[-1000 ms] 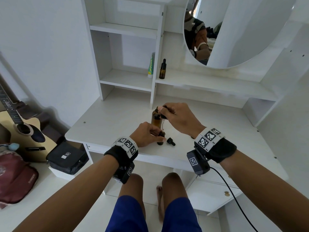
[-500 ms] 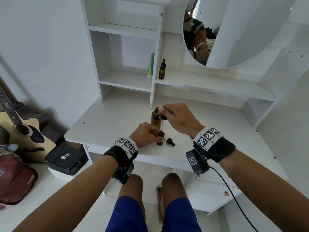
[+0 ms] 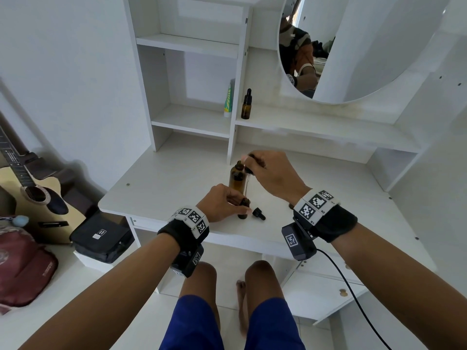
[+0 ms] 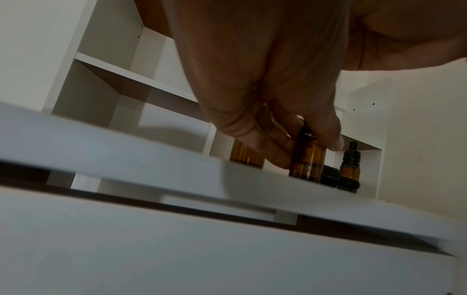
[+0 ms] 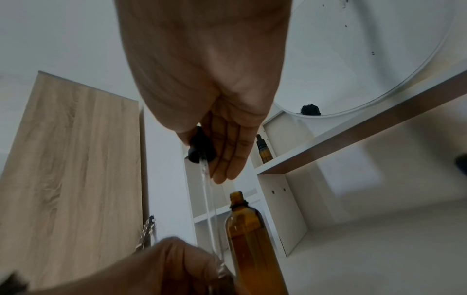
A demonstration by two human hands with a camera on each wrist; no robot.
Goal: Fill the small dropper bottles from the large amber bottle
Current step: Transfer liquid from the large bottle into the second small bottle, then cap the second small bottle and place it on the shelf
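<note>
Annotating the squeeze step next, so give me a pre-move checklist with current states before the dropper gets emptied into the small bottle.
1. Small amber glass dropper bottle steadied upright on the white desk by the left hand: ok.
2. Black rubber dropper bulb pinched by the right hand: ok.
3. Clear glass pipette tip inside the small bottle's mouth: cannot tell, the left hand hides it.
4. Large amber glass bottle upright, uncapped, clear of the pipette: ok.
5. Small bottle's own black dropper cap off, lying on the desk beside it: ok.
6. Liquid loaded in the pipette: cannot tell.
</note>
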